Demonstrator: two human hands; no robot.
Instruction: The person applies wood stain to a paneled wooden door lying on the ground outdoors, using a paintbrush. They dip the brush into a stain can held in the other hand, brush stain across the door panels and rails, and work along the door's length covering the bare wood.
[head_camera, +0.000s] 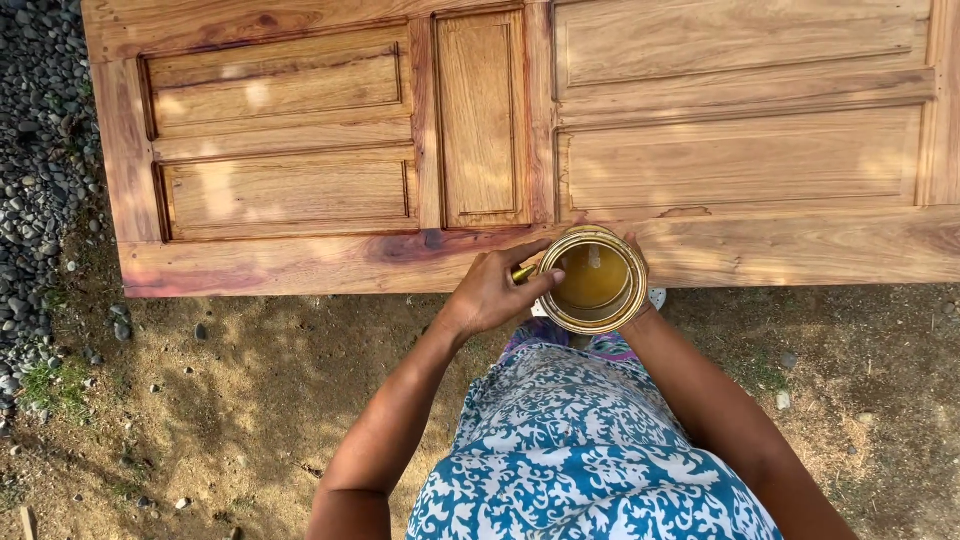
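In the head view, an open tin (593, 279) of amber liquid is held upright just before the panelled wooden door (520, 140), cradled underneath by the mostly hidden right hand (634, 250), while the left hand (492, 292), nearer its rim, is closed on a small yellowish object (524, 271).
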